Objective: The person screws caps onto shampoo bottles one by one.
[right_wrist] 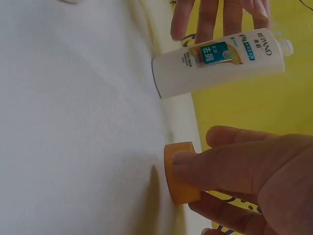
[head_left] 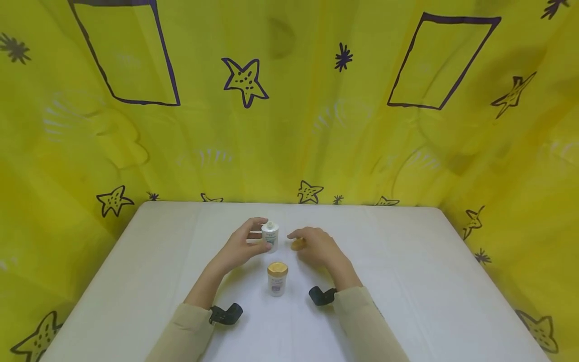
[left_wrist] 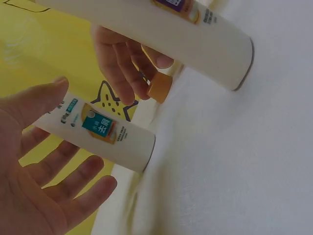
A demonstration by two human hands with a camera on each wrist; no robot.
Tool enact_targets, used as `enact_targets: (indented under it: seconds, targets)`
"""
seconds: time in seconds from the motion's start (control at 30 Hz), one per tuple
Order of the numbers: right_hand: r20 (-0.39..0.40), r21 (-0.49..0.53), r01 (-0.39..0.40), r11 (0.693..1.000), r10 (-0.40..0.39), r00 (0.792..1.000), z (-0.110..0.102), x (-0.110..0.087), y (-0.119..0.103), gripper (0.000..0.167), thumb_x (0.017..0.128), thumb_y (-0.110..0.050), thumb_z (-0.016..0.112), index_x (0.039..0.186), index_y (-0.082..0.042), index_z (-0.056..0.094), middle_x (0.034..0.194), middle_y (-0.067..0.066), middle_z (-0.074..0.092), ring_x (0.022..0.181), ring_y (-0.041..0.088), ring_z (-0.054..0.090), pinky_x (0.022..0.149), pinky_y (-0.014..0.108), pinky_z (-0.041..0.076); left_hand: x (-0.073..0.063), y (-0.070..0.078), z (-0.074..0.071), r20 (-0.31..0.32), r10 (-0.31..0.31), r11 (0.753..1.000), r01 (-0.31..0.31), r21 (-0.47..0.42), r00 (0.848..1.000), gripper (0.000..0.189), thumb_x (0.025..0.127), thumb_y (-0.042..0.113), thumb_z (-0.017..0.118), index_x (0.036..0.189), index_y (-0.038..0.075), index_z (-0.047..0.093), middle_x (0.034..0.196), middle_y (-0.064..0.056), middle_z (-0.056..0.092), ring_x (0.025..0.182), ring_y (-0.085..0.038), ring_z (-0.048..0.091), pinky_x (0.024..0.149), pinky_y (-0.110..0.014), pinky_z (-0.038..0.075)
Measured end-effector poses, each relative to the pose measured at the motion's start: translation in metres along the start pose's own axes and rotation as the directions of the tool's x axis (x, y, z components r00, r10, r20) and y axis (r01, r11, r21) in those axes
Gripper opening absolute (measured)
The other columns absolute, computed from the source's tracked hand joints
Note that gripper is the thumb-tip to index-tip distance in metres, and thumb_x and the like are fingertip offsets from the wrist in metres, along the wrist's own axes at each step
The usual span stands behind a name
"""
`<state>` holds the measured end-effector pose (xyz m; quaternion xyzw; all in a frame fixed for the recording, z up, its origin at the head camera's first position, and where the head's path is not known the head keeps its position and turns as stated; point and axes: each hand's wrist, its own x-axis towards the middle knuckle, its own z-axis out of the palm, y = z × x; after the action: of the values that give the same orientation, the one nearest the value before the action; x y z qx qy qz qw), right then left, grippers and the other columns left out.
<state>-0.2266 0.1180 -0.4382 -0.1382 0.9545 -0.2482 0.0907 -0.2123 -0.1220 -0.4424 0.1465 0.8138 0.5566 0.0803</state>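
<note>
A white shampoo bottle [head_left: 270, 236] with a teal label stands upright, its narrow neck bare of a cap. My left hand [head_left: 239, 248] is beside it, thumb and fingers spread loosely about the bottle; the left wrist view shows the thumb overlapping its upper part. To the right, my right hand [head_left: 318, 246] pinches an orange cap [right_wrist: 181, 172] between thumb and fingers, low over the tabletop. Nearer to me stands a second white bottle [head_left: 277, 284] with a purple label and an orange-gold cap still on top; it fills the upper part of the left wrist view.
A white-covered table [head_left: 384, 261] lies under both hands. Yellow curtain [head_left: 289, 125] with drawn stars and squares closes off the back and sides. Black camera mounts [head_left: 226, 314] are strapped to both wrists.
</note>
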Motion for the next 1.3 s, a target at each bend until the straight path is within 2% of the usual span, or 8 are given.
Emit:
enact_targets:
  seconds: [0.17,0.33,0.5,0.63,0.83,0.93,1.07,1.3]
  targets:
    - [-0.012,-0.003,0.015,1.000,-0.015,1.000,0.003,0.001,0.002,0.031,0.091,-0.014,0.072,0.120,-0.025,0.071,0.117,0.000,0.069,0.112,0.024,0.061,0.101,0.049,0.047,0.005,-0.004,0.005,-0.005,0.002,0.999,-0.002,0.034,1.000,0.054,0.091,0.015,0.074,0.139,0.013,0.049,0.134,-0.013,0.058,0.124,-0.036,0.057,0.100,-0.050,0.052]
    - [-0.052,-0.021,0.026,0.999,-0.027,0.998,0.006,0.001,0.005,0.022,0.093,-0.021,0.071,0.114,-0.025,0.073,0.109,-0.003,0.071,0.104,0.020,0.062,0.096,0.045,0.050,0.010,-0.007,0.010,-0.050,0.009,0.998,-0.006,0.055,0.999,0.040,0.092,0.009,0.071,0.129,0.011,0.057,0.131,-0.012,0.062,0.119,-0.034,0.061,0.097,-0.049,0.053]
    - [-0.094,-0.011,0.062,0.998,-0.062,0.994,0.010,-0.001,0.007,0.018,0.092,-0.026,0.072,0.110,-0.025,0.075,0.106,-0.007,0.072,0.098,0.016,0.063,0.092,0.041,0.052,0.011,-0.012,0.013,-0.072,0.015,0.999,-0.012,0.046,0.997,0.037,0.091,0.009,0.072,0.126,0.011,0.057,0.128,-0.011,0.064,0.116,-0.033,0.063,0.094,-0.047,0.055]
    - [-0.159,0.019,0.117,0.993,-0.113,0.981,0.006,-0.005,0.007,0.020,0.091,-0.021,0.073,0.111,-0.024,0.075,0.105,-0.010,0.072,0.094,0.014,0.063,0.087,0.038,0.052,0.007,-0.013,0.012,-0.090,0.046,0.997,-0.040,0.058,0.995,0.037,0.091,0.008,0.072,0.125,0.010,0.058,0.122,-0.011,0.066,0.112,-0.033,0.064,0.094,-0.049,0.055]
    - [-0.237,0.079,0.233,0.969,-0.209,0.949,-0.007,-0.014,0.004,0.023,0.090,-0.014,0.073,0.112,-0.019,0.074,0.108,-0.011,0.072,0.093,0.011,0.066,0.086,0.037,0.054,0.005,-0.009,0.009,-0.049,0.090,0.993,-0.086,0.075,0.995,0.037,0.093,0.010,0.070,0.128,0.010,0.058,0.119,-0.010,0.066,0.109,-0.029,0.064,0.096,-0.049,0.053]
    - [-0.258,0.099,0.289,0.952,-0.256,0.931,-0.012,-0.018,-0.001,0.021,0.090,-0.017,0.073,0.112,-0.019,0.073,0.107,-0.011,0.073,0.091,0.009,0.067,0.081,0.033,0.055,0.002,-0.007,0.009,-0.033,0.080,0.994,-0.078,0.072,0.996,0.037,0.093,0.012,0.071,0.127,0.010,0.058,0.118,-0.009,0.066,0.107,-0.026,0.065,0.093,-0.046,0.055]
    - [-0.294,0.124,0.328,0.937,-0.280,0.914,-0.017,-0.024,-0.012,0.018,0.090,-0.020,0.074,0.109,-0.021,0.072,0.104,-0.012,0.072,0.088,0.006,0.067,0.071,0.028,0.056,-0.001,-0.005,0.008,-0.020,0.073,0.994,-0.071,0.087,0.997,0.034,0.093,0.016,0.071,0.125,0.012,0.057,0.117,-0.005,0.066,0.106,-0.023,0.064,0.091,-0.042,0.056]
    - [-0.422,0.173,0.430,0.886,-0.328,0.845,-0.025,-0.032,-0.021,0.022,0.086,-0.009,0.073,0.107,-0.016,0.071,0.102,-0.006,0.073,0.087,0.009,0.068,0.067,0.033,0.057,-0.009,0.002,0.007,0.015,0.098,0.987,-0.099,0.128,0.995,0.032,0.096,0.019,0.068,0.126,0.017,0.057,0.118,-0.001,0.066,0.109,-0.024,0.061,0.092,-0.045,0.055]
